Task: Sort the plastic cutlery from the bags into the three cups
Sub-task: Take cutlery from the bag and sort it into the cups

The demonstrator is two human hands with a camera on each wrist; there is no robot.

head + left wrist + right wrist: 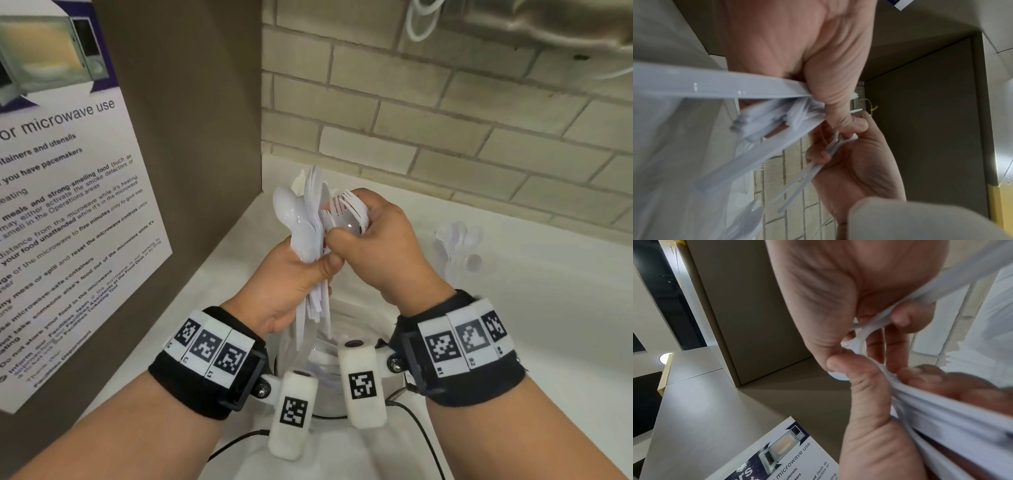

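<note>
My left hand (301, 284) grips a bundle of white plastic cutlery (308, 219) upright over the counter, with spoon bowls and knife blades fanned at the top. My right hand (380, 246) holds several white forks (349, 205), tines up, right against that bundle, and the two thumbs touch. The left wrist view shows my left hand (818, 81) around the bundle's handles (756, 113), with my right hand (859, 162) curled on the fork handles (803, 175). In the right wrist view my right hand (838, 296) pinches the fork necks (869, 331) beside the bundle (941, 418).
A clear cup of white spoons (457, 246) stands on the white counter (531, 325) to the right. A clear container (325, 356) sits under my hands, partly hidden by the wrist cameras. A brown panel with a microwave poster (68, 205) closes the left; a brick wall (445, 120) runs behind.
</note>
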